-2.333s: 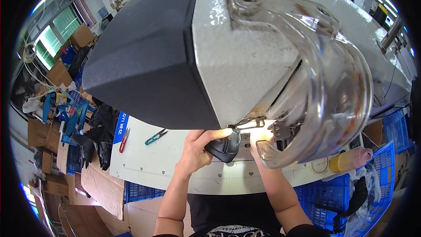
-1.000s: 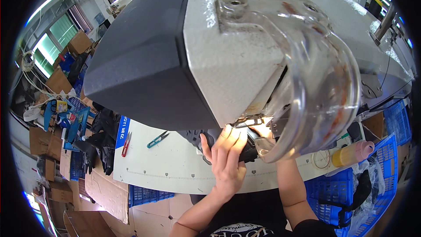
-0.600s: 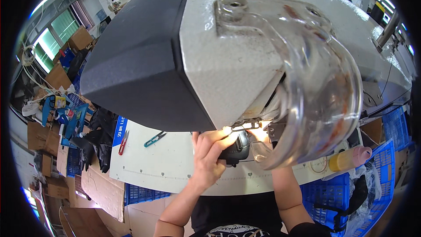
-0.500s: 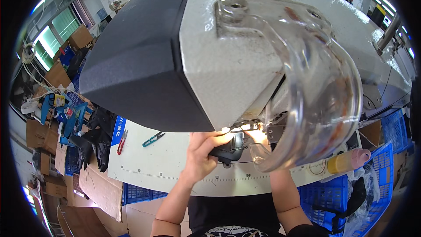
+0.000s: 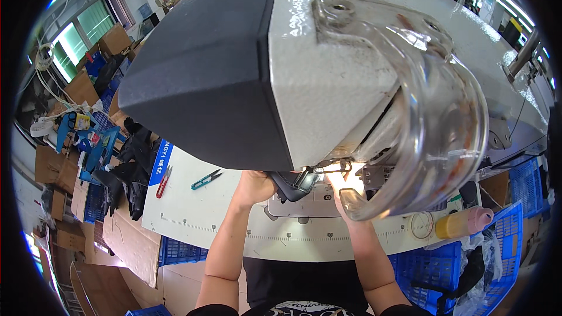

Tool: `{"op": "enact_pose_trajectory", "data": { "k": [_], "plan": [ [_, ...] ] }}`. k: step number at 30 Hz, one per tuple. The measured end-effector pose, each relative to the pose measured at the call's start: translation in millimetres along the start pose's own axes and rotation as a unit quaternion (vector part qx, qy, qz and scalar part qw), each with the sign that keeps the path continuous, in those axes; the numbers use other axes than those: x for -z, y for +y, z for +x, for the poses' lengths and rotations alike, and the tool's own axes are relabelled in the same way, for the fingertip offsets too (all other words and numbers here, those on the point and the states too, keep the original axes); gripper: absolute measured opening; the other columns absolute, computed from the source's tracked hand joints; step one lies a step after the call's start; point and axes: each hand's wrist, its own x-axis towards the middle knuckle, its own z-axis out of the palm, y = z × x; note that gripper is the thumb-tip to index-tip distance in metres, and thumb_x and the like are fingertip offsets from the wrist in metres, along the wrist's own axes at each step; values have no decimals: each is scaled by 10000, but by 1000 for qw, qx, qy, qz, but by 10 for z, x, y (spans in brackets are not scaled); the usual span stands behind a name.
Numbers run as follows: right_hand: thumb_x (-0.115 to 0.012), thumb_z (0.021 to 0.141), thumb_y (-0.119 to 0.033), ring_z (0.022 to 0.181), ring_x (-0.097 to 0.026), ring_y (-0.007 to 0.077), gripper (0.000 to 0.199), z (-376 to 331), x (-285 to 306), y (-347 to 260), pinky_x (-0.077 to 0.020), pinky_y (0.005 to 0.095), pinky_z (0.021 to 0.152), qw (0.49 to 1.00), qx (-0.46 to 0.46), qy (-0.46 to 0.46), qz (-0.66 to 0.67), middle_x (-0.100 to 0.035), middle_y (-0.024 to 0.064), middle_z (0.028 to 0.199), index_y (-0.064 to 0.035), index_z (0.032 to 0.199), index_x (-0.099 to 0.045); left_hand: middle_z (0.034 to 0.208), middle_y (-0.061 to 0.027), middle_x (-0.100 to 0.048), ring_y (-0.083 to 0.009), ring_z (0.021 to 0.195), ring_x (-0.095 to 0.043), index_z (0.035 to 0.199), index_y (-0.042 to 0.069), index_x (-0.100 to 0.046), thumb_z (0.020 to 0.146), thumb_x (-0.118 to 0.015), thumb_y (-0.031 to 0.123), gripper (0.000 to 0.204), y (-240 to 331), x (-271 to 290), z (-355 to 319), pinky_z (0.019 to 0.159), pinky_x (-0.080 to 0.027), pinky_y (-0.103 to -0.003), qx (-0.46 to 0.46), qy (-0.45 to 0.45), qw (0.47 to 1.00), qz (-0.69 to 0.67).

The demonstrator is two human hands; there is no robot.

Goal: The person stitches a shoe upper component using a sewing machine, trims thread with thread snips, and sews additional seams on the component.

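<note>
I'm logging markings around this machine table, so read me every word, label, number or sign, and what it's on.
White tabletop: ruler scale, numerals too small to read.
Blue strip at its left: white lettering, which I won't transcribe.
Black shirt: pale print, partly cut off.

Machine head (image 5: 316,111) overhangs table (image 5: 216,210); guard (image 5: 436,123) on head's right side. Workpiece (image 5: 293,187) at head's near edge, between left hand (image 5: 256,188) and right hand (image 5: 342,185), touching left. Snips (image 5: 204,181) on table, left of left hand; second snips (image 5: 163,183) farther left. Bottle (image 5: 462,223) at table's right end. Crate (image 5: 424,269) beyond near edge, right side; another crate (image 5: 182,253) beyond near edge, left side. Gloves (image 5: 132,175) off table's left end, cardboard sheet (image 5: 132,251) in front of them.
</note>
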Motion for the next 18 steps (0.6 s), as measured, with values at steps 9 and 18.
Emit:
{"op": "enact_pose_trajectory", "data": {
  "k": [9, 18],
  "plan": [
    [-629, 870, -47, 690, -571, 158, 36, -23, -20, 104, -460, 290, 630, 934, 221, 60, -273, -605, 41, 786, -34, 885, -599, 758, -13, -649, -142, 694, -591, 817, 43, -683, 654, -549, -171, 301, -121, -39, -1, 622, -462, -275, -38, 37, 998, 18],
    [-638, 869, -66, 730, -592, 178, 62, 7, 48, -12, -474, 308, 670, 1000, 23, 12, -15, -622, 49, 812, -37, 920, -618, 718, -57, -668, -147, 642, -621, 806, 18, -681, 626, -541, -154, 285, -9, -331, -285, 598, -459, -247, 14, 146, 989, -15]
  ]
}}
